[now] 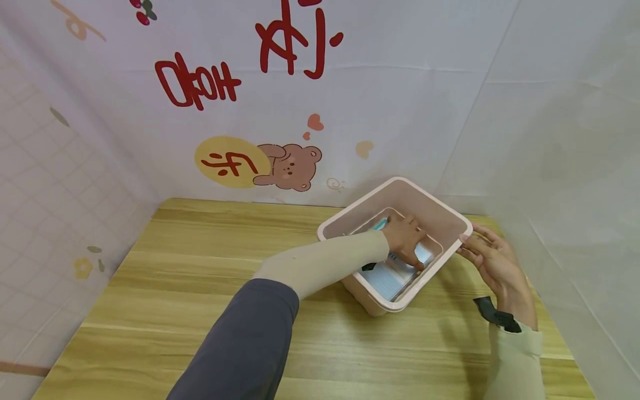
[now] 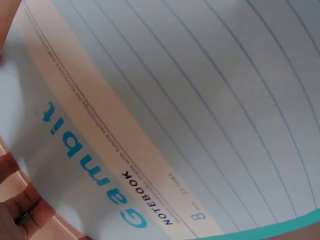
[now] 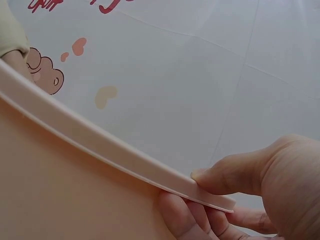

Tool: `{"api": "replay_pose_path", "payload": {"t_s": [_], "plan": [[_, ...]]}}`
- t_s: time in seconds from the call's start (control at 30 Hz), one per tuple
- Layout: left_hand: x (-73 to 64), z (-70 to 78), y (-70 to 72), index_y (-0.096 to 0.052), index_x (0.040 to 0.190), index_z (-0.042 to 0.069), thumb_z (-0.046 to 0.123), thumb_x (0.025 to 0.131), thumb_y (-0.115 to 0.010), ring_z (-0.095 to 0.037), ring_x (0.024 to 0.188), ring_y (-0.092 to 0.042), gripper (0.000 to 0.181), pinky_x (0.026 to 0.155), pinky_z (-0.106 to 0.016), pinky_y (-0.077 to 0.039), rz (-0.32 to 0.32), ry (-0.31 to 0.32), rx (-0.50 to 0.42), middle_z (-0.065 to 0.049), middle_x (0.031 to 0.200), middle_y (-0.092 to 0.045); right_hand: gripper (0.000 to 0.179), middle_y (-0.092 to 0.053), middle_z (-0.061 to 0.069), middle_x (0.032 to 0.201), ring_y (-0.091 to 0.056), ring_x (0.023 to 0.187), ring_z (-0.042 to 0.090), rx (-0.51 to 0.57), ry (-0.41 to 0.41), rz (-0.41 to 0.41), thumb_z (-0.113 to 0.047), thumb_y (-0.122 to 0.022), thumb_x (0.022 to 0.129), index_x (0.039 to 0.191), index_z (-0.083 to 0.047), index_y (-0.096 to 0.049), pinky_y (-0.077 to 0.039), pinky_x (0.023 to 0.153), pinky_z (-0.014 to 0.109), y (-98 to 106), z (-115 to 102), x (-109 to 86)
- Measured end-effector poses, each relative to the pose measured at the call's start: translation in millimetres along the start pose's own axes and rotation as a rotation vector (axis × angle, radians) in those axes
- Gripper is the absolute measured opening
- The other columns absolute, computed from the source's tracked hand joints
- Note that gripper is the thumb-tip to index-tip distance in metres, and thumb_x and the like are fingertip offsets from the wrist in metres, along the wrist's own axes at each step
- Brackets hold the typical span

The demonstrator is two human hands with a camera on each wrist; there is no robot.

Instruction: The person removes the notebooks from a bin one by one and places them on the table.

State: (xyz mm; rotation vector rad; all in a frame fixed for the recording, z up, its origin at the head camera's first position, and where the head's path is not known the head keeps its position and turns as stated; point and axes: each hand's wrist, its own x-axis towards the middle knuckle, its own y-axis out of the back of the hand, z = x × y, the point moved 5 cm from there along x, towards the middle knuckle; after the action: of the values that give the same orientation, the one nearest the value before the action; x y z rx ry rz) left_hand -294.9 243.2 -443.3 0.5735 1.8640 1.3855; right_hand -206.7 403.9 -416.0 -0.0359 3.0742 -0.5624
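A pale pink plastic bin (image 1: 425, 200) stands on the table. My left hand (image 1: 404, 239) reaches down inside it and holds a light blue lined notebook (image 1: 384, 282) at one end. Teal runs along an edge of that notebook (image 2: 165, 125), and its cover reads "Gambit" in the left wrist view. Curled fingers (image 2: 25, 212) show at its end, with part of the grip out of sight. At the bin's right corner, my right hand (image 1: 495, 261) pinches the rim (image 3: 125, 157), thumb on top and fingers beneath.
The wooden table (image 1: 200, 266) extends left and forward of the bin. A white printed cloth (image 1: 400, 83) hangs behind it, and another pale sheet (image 1: 565, 194) hangs close beside my right hand. My left forearm crosses the bin's near left rim.
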Motion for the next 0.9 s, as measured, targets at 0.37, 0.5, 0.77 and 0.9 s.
{"api": "replay_pose_path", "payload": {"t_s": [0.37,0.5,0.77,0.9], "plan": [[-1.3,-0.6,4.2,-0.029,0.156,0.038,0.094,0.077,-0.047,-0.011,0.139,-0.031,0.099,0.111,-0.054,-0.034,0.068,0.009,0.073,0.012,0.154,-0.044,0.044,-0.068,0.006,0.114,-0.072,0.093,0.013,-0.033,0.004,-0.008,0.006,-0.055,0.101,0.141,0.000,-0.037,-0.060,0.083,0.026,-1.9,0.9,-0.1],[-5.2,-0.7,5.7,-0.039,0.154,0.038,0.096,0.077,-0.041,-0.011,0.134,-0.031,0.097,0.111,-0.053,-0.036,0.087,0.011,0.114,0.008,0.147,-0.045,0.045,-0.067,0.006,0.116,-0.072,0.095,0.014,-0.040,-0.003,-0.007,0.005,-0.055,0.101,0.142,-0.001,-0.036,-0.060,0.084,0.026,-1.5,0.8,-1.2],[-9.6,-1.2,7.4,-0.042,0.139,0.026,0.099,0.074,-0.039,-0.012,0.132,-0.037,0.097,0.107,-0.053,-0.040,0.156,0.029,0.122,0.007,0.143,-0.044,0.045,-0.066,0.005,0.116,-0.071,0.096,0.014,-0.033,-0.011,0.007,0.006,-0.055,0.101,0.141,-0.002,-0.037,-0.060,0.083,0.026,0.1,1.7,-1.9],[-6.4,1.7,10.4,-0.042,0.128,0.025,0.096,0.075,-0.042,-0.013,0.125,-0.042,0.088,0.106,-0.052,-0.038,0.237,-0.019,0.140,0.007,0.134,-0.047,0.046,-0.065,0.005,0.117,-0.071,0.097,0.014,-0.038,-0.005,0.006,0.006,-0.055,0.101,0.142,-0.001,-0.036,-0.060,0.083,0.026,0.4,1.9,-1.9]]}}
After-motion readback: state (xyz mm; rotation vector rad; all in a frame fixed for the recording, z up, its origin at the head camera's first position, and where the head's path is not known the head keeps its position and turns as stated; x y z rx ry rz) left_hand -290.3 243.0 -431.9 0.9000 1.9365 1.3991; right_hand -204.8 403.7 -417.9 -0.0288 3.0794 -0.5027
